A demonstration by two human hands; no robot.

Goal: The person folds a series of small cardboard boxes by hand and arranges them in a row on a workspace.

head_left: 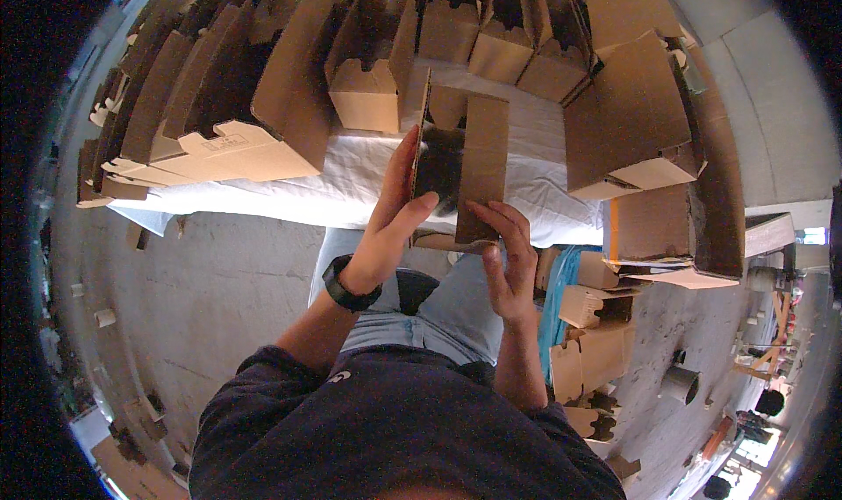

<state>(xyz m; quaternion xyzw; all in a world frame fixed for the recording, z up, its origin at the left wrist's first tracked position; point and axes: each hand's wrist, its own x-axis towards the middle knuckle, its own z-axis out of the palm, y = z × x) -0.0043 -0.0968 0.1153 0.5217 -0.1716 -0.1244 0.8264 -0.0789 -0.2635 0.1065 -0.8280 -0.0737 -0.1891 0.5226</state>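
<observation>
I hold a brown cardboard box (481, 162) upright in front of me, partly folded, with one long flap standing up. My left hand (393, 219), with a black watch on its wrist, grips the box's left side, thumb across the front. On the right, my right hand (509, 259) holds the lower edge of the flap from below. The box hangs over the near edge of a table covered with a white cloth (351, 180).
Rows of folded brown cardboard boxes (219, 105) crowd the table's left, back and right (627, 123). More boxes (596, 333) are stacked on the concrete floor (210, 298) to my right, beside a blue sheet (557, 298). Scraps of card lie at the lower left.
</observation>
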